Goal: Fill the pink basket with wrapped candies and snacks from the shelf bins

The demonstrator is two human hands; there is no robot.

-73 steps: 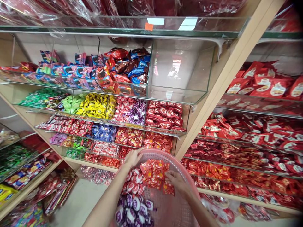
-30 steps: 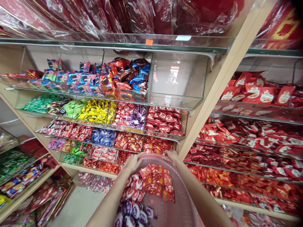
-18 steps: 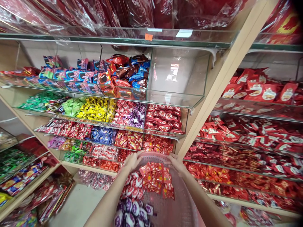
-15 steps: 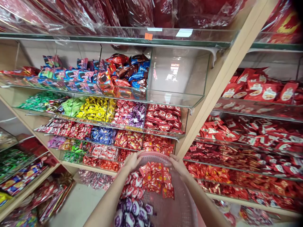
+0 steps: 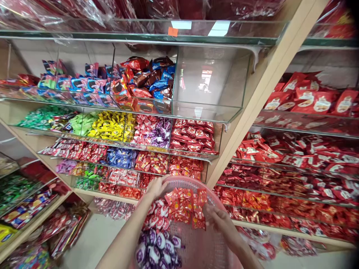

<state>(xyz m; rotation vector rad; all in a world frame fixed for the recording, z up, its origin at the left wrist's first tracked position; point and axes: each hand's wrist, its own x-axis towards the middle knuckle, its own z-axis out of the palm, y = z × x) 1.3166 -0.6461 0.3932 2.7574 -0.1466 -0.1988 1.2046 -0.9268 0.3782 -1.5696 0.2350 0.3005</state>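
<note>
My left hand (image 5: pixel 155 188) is closed on the far left rim of a pink plastic basket (image 5: pixel 193 181). Inside the basket, my right hand (image 5: pixel 220 220) is off the rim, its fingers partly curled beside the red candy packets (image 5: pixel 182 205). I cannot make out whether its fingertips touch them. These small flat packets have yellow spots and lie towards the far side. Red-and-white wrapped candies (image 5: pixel 157 216) are heaped at the left, with purple-and-white wrapped candies (image 5: pixel 157 250) nearer to me. The perforated basket floor shows at the right.
Glass-fronted shelves ahead hold candy sorted by kind, including yellow packets (image 5: pixel 109 125) and blue packets (image 5: pixel 120 157). A slanting wooden upright (image 5: pixel 252 93) divides them from shelves of red packets (image 5: pixel 314 101) at the right. Bagged candies (image 5: pixel 112 207) lie below the lowest shelf.
My right hand has let go of the basket's right rim and moved inward and down to the red packets. The left hand keeps its grip. The view has shifted slightly.
</note>
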